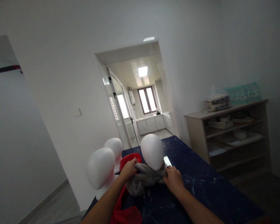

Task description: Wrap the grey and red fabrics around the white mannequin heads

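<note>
White walls [60, 62] were seen all around. A doorway [140, 93] opened onto a bright kitchen, where a window [147, 100] and a ceiling light [142, 71] were lit. A wooden shelf [231, 137] was placed by the right wall. A grey floor [53, 205] was seen below.

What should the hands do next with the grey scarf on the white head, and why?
Probably pull the two ends snug. The left hand and right hand each grip the grey scarf, which sits bunched and loose around the neck of the white head.
</note>
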Demonstrator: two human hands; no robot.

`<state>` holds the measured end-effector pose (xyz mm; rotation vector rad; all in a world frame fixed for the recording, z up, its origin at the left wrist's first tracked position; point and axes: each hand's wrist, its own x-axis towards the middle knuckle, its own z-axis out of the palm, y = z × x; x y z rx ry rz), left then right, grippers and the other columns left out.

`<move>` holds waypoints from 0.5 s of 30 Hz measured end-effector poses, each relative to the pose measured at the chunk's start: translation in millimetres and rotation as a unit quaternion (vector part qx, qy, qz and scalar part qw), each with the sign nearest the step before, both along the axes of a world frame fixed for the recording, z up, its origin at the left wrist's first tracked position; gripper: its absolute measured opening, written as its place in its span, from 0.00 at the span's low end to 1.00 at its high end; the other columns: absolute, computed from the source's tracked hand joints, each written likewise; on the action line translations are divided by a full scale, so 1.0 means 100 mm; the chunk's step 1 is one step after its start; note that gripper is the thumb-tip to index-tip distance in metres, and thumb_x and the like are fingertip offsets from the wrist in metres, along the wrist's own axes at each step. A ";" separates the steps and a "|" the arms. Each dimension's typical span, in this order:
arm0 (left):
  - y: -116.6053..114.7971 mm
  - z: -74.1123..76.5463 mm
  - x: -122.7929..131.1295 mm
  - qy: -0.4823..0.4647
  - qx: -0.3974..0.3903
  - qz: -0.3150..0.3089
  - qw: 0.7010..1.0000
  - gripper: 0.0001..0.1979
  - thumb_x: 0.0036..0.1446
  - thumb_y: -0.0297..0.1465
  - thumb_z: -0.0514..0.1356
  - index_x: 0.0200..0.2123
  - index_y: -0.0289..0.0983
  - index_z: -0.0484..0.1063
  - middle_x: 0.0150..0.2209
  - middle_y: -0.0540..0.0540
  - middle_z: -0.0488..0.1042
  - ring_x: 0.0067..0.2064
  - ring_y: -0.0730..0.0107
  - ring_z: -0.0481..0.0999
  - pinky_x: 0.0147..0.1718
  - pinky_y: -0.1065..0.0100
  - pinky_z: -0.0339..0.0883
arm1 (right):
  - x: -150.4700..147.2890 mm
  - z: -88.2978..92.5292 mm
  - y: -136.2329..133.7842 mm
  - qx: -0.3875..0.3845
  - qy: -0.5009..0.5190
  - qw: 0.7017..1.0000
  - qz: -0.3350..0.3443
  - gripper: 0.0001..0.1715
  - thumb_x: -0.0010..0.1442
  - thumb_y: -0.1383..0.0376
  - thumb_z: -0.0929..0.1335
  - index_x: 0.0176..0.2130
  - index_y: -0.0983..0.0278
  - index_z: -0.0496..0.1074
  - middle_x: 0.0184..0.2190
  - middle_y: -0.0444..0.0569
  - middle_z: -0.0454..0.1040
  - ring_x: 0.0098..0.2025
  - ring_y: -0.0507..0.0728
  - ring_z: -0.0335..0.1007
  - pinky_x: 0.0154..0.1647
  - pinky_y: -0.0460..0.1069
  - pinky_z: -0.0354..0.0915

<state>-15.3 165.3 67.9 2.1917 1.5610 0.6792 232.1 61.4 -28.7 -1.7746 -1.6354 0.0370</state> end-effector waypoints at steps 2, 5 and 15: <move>0.00 0.15 -0.14 0.028 0.025 -0.015 0.999 0.06 0.52 0.25 0.64 0.33 0.40 0.74 0.45 0.43 0.80 0.56 0.54 0.76 0.58 0.61 0.62 | 0.00 0.00 0.00 0.002 0.005 1.000 0.001 0.09 0.57 0.68 0.68 0.37 0.61 0.79 0.46 0.52 0.80 0.51 0.62 0.72 0.51 0.54 0.63; -0.13 0.26 -0.24 0.066 0.016 -0.023 0.997 0.05 0.49 0.23 0.63 0.29 0.39 0.75 0.42 0.42 0.81 0.52 0.52 0.77 0.54 0.61 0.64 | 0.00 -0.02 0.04 0.007 0.030 1.000 0.000 0.08 0.57 0.67 0.67 0.35 0.61 0.78 0.45 0.53 0.80 0.51 0.63 0.72 0.51 0.54 0.62; -1.41 -0.18 -0.06 -0.294 -0.473 -0.153 0.816 0.14 0.52 0.47 0.69 0.30 0.43 0.79 0.21 0.52 0.69 0.24 0.70 0.69 0.33 0.65 0.70 | 0.06 -0.16 0.24 0.024 0.160 0.987 -0.008 0.03 0.57 0.67 0.67 0.34 0.60 0.72 0.33 0.47 0.78 0.37 0.56 0.73 0.38 0.48 0.61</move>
